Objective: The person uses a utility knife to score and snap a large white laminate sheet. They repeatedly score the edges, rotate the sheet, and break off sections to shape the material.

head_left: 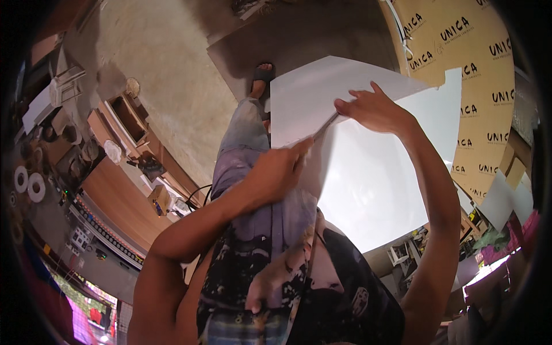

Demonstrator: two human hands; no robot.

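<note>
So the large, thin white sheeting (374, 187) is spread across the middle, just right of the blue-jeaned leg (238, 135); whether it's one folded piece or two layers can't really be told. The left hand (283, 171) is curled closed around the lower end of a thin, dark grey strip (326, 125) lying along the sheeting; whether that's a separate piece or just an edge can't be made out. The right hand (371, 109) is held with its fingers partly spread, thumb by the strip's upper end; whether anything is pinched can't be told. A tan panel with black print (486, 75) is seen on the right; brown wooden boards (118, 192) are stacked over on the left.
</note>
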